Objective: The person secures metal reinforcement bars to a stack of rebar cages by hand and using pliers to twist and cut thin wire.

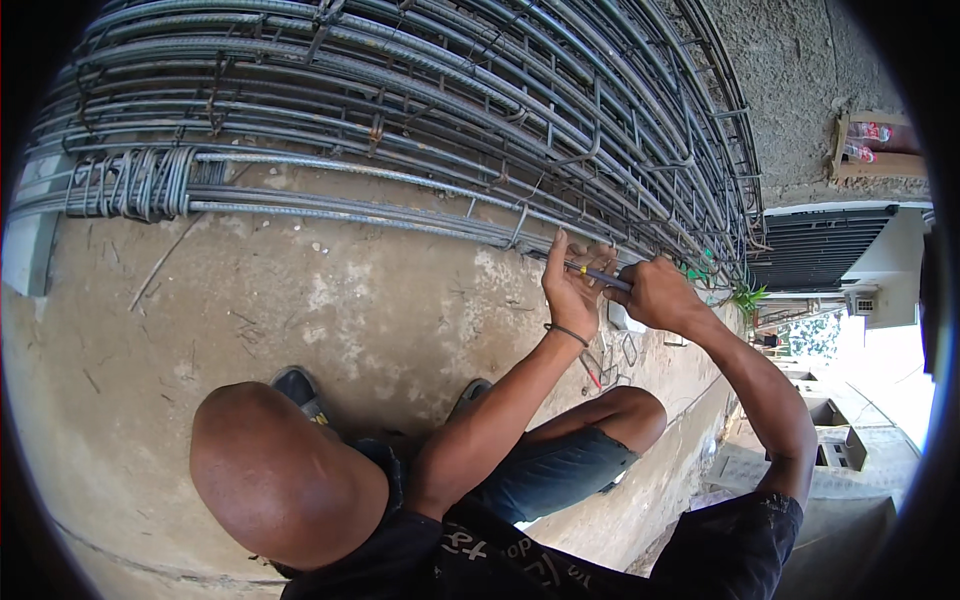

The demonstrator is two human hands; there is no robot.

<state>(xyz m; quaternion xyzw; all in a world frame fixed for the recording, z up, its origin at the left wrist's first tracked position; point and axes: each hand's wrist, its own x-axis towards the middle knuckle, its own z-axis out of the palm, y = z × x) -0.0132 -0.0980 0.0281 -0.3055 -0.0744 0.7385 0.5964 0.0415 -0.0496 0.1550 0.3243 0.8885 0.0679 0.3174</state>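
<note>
My right hand [662, 298] is closed around the dark handle of a slim hand tool [606, 279] with a yellow band, its kind not clear. My left hand [575, 295] has its palm turned up and its thumb raised. Its fingers are apart beside the tool's front part, which crosses in front of them. Both hands are at the near edge of a long rebar cage [360, 212], close to its bars. The tool's tip is too small to make out against the steel. A dark band circles my left wrist.
Stacked rebar cages [450, 90] fill the far side. A bunch of bent stirrups [135, 185] wraps the near cage's left end, above a grey block [35, 250]. Loose stirrups [625, 350] lie on the concrete floor [200, 320]. A cardboard box [880, 165] with bottles stands far right.
</note>
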